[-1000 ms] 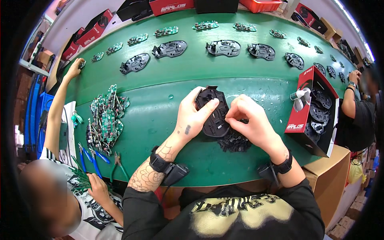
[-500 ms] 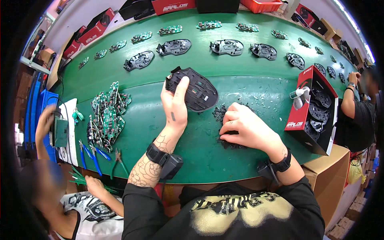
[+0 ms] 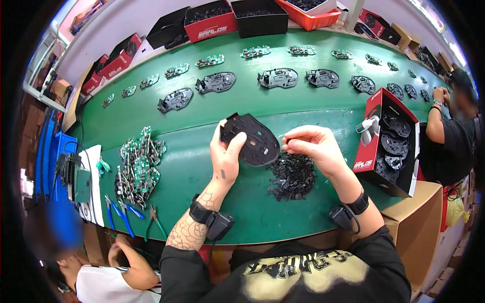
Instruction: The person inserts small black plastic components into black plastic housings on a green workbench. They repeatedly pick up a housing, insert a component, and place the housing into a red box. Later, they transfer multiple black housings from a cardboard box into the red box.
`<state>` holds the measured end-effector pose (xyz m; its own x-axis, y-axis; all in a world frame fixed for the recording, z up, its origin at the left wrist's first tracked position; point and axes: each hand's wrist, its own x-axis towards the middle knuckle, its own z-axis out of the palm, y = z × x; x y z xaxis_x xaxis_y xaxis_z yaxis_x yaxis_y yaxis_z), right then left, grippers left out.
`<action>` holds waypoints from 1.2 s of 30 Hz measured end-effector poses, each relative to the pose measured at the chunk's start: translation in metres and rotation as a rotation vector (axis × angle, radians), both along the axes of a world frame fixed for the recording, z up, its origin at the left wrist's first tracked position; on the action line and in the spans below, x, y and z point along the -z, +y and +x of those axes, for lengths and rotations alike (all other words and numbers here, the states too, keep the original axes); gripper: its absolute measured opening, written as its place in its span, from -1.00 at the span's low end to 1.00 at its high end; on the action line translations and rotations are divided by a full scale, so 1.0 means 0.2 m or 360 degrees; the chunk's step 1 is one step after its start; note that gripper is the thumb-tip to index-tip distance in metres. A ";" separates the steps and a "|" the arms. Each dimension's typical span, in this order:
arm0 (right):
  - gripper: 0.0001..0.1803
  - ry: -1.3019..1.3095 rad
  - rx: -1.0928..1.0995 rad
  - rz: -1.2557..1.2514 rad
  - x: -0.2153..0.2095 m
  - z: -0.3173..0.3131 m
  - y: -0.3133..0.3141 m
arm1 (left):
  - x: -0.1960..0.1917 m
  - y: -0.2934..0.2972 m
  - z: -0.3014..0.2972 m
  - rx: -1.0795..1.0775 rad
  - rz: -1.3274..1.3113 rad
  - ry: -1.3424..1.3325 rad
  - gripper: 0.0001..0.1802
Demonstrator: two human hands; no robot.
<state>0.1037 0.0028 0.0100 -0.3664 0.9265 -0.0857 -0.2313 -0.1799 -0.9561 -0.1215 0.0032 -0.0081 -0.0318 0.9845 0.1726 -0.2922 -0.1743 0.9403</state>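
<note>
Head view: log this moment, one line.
left hand: black mouse shell held; right hand: pinched, contents unclear; small black parts: heaped

Electronics assembly workshop: long green bench (image 3: pixel 202 118), rows of circuit boards (image 3: pixel 209 61) and black plastic shells (image 3: pixel 215 82) on it, heap of small black parts (image 3: pixel 294 177), pliers (image 3: pixel 153 214), bins and boxes (image 3: pixel 211 26) along the back, co-workers (image 3: pixel 444 156) either side.

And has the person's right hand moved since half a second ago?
Yes: the right hand has moved from over the pile of small black parts toward its far edge.
</note>
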 end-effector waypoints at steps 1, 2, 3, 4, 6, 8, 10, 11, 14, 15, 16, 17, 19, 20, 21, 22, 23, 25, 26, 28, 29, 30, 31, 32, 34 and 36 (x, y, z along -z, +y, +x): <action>-0.75 0.0100 0.0009 -0.0125 -0.01 0.00 0.00 | 0.00 0.00 0.00 0.0067 0.0019 0.0015 -0.66; -0.74 0.0172 0.0017 -0.0151 -0.01 0.01 0.00 | 0.00 -0.01 0.00 0.0107 -0.0012 0.0032 -0.62; -0.73 0.0245 0.0024 -0.0177 -0.01 0.01 0.00 | -0.01 -0.02 0.01 0.0137 0.0007 0.0080 -0.61; -0.71 0.0316 0.0026 -0.0206 -0.01 0.01 0.00 | -0.01 -0.03 0.02 0.0161 0.0023 0.0127 -0.59; -0.69 0.0374 0.0009 -0.0231 -0.01 0.01 0.00 | 0.00 -0.04 0.03 0.0194 0.0059 0.0185 -0.58; -0.71 0.0441 -0.0003 -0.0253 -0.02 0.01 0.00 | 0.00 -0.06 0.03 0.0254 -0.0013 0.0193 -0.57; -0.71 0.0428 -0.0010 -0.0240 0.01 0.01 0.01 | 0.00 -0.06 0.03 0.0281 -0.0014 0.0204 -0.56; -0.71 0.0422 -0.0015 -0.0237 0.02 0.01 0.01 | 0.01 -0.06 0.03 0.0285 -0.0002 0.0216 -0.56; -0.75 0.0081 0.0083 0.0077 0.04 -0.01 0.01 | 0.02 -0.06 0.03 0.0262 0.0024 0.0261 -0.55; -0.77 0.0039 0.0133 0.0098 0.03 -0.02 0.00 | 0.03 -0.06 0.04 0.0248 0.0031 0.0277 -0.55; -0.80 -0.0004 0.0182 0.0122 0.02 -0.04 -0.01 | 0.03 -0.06 0.04 0.0234 0.0037 0.0310 -0.55; -0.82 -0.0048 0.0231 0.0146 0.01 -0.05 -0.03 | 0.02 -0.06 0.04 0.0219 0.0043 0.0343 -0.55; -0.86 -0.0361 0.0261 0.0577 0.02 -0.06 -0.03 | 0.01 -0.06 0.05 0.0215 0.0041 0.0380 -0.54; -0.88 -0.0518 0.0275 0.0793 0.02 -0.06 -0.03 | 0.00 -0.07 0.05 0.0224 0.0033 0.0384 -0.54; -0.87 -0.0610 0.0320 0.0926 0.04 -0.06 -0.03 | 0.00 -0.07 0.05 0.0232 0.0025 0.0387 -0.54; -0.87 -0.0418 0.0286 0.0763 0.05 -0.08 -0.03 | 0.00 -0.07 0.04 0.0226 0.0078 0.0450 -0.54; -0.87 -0.0228 0.0247 0.0598 0.06 -0.09 -0.03 | 0.01 -0.07 0.04 0.0217 0.0130 0.0512 -0.54; -0.87 -0.0157 0.0198 0.0360 0.06 -0.10 -0.04 | 0.00 -0.08 0.04 0.0190 0.0221 0.0602 -0.54; -0.83 -0.0139 0.0161 0.0345 0.06 -0.09 -0.03 | -0.01 -0.08 0.05 0.0158 0.0332 0.0738 -0.53; -0.75 -0.0086 0.0307 0.0236 0.02 -0.09 -0.05 | -0.02 -0.08 0.06 0.0253 0.0224 0.0691 -0.53; -0.72 -0.0058 0.0286 0.0212 0.01 -0.08 -0.04 | -0.04 -0.08 0.05 0.0264 0.0259 0.0745 -0.52; -0.74 -0.0022 0.0159 0.0141 0.01 -0.09 -0.03 | -0.06 -0.09 0.03 0.0291 0.0253 0.0842 -0.52; -0.75 -0.0003 0.0057 0.0077 0.01 -0.07 -0.03 | -0.07 -0.08 0.02 0.0361 0.0244 0.0846 -0.50; -0.77 0.0016 -0.0043 0.0013 0.01 -0.06 -0.02 | -0.08 -0.07 0.02 0.0432 0.0235 0.0850 -0.49; -0.76 0.0056 -0.0073 -0.0057 0.02 -0.06 -0.02 | -0.15 -0.07 0.02 0.0286 0.0259 0.1023 -0.48; -0.73 0.0086 -0.0025 -0.0078 0.01 -0.07 -0.01 | -0.22 -0.05 0.02 0.0143 0.0400 0.1315 -0.49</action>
<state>0.0890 0.0010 0.0078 -0.3864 0.9157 -0.1107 -0.2790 -0.2305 -0.9322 -0.1182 -0.0074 0.0367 0.2756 0.9069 0.3187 0.4446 -0.4142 0.7942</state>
